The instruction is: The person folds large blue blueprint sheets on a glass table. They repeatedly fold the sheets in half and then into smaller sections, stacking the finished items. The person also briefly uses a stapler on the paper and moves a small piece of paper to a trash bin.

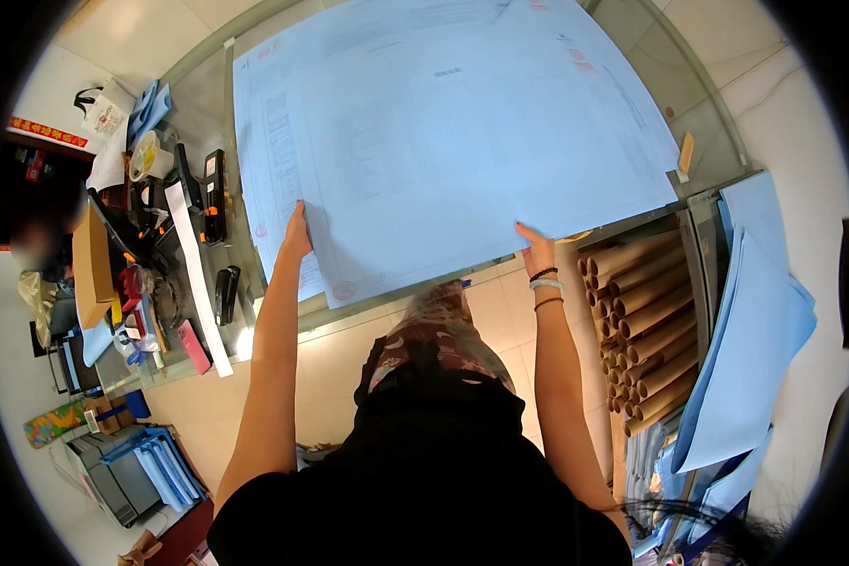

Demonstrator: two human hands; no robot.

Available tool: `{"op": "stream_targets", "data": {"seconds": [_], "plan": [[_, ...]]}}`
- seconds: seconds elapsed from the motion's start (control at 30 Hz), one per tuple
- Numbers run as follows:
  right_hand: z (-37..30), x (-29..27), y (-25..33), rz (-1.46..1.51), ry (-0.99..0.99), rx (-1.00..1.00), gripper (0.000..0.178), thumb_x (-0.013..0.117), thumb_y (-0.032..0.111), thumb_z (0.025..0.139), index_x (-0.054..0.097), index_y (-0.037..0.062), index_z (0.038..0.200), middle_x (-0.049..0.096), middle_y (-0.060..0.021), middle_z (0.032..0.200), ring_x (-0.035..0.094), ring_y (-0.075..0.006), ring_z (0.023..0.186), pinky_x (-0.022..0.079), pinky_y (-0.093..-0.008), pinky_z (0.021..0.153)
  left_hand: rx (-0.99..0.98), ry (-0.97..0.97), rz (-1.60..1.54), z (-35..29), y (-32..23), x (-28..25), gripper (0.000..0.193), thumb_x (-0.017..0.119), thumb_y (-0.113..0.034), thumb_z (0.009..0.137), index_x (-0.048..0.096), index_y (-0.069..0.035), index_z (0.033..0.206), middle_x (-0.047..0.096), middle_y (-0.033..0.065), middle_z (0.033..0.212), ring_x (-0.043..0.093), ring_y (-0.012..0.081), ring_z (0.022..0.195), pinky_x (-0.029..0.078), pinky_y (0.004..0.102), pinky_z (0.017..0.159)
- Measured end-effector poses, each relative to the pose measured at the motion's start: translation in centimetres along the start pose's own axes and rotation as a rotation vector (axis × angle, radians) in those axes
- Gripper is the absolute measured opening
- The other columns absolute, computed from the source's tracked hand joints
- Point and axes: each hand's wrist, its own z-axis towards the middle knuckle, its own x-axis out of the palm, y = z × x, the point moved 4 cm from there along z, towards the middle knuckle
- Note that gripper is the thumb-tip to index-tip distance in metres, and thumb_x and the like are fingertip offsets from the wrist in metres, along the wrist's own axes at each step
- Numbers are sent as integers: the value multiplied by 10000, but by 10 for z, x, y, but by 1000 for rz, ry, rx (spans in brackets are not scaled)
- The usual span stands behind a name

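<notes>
A large blue printed blueprint sheet (472,160) spreads over the glass-topped table in front of me. Under it lies another blueprint sheet (266,160), whose left strip sticks out past the upper one. My left hand (296,234) is at the upper sheet's left edge near its front corner, closed on that edge; its fingers are partly hidden. With the thumb on top and the other fingers hidden underneath, my right hand (538,251) grips the same sheet's front edge. Bands circle the right wrist.
Left on the table are black handheld tools (214,196), a black stapler (226,294), a long white paper strip (196,274), a pink phone (193,346) and a cardboard box (91,264). Brown cardboard tubes (646,325) and folded blue sheets (750,330) stand at right.
</notes>
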Motion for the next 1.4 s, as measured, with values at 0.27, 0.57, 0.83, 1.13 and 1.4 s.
{"op": "stream_targets", "data": {"seconds": [0.27,0.57,0.83,1.13,1.4], "plan": [[-2,-4,1,-96,-20,67,365,711,-6,763,602,-39,1110,614,-106,1140,592,-230,1021,475,-353,896,15,188,83,-50,15,11,544,412,-506,975,475,-61,1283,589,87,1160,585,224,1037,506,392,827],[-6,-2,3,-167,-78,86,435,766,32,702,593,-11,1098,630,-93,1067,581,-223,1013,424,-379,900,9,393,338,-151,85,5,409,423,-404,1001,339,-139,1302,558,97,1255,634,279,1019,552,413,795],[23,-21,-14,-255,10,37,505,812,176,692,635,11,1135,608,-75,1181,558,-228,1047,418,-350,898,-21,504,274,-133,92,-11,465,448,-373,995,259,-107,1326,572,154,1220,656,335,950,573,408,732],[7,-15,-15,-122,78,55,531,810,197,705,621,-3,1159,575,-46,1228,490,-203,1141,326,-354,990,38,433,219,-151,91,-5,422,467,-317,989,283,-176,1342,586,121,1211,657,335,951,550,366,673],[16,-23,-17,-334,3,10,375,765,184,734,675,0,1048,655,-79,1034,585,-211,872,467,-346,747,46,446,193,-122,105,-20,307,463,-289,993,347,-168,1250,596,127,1186,650,353,951,545,381,664]]}}
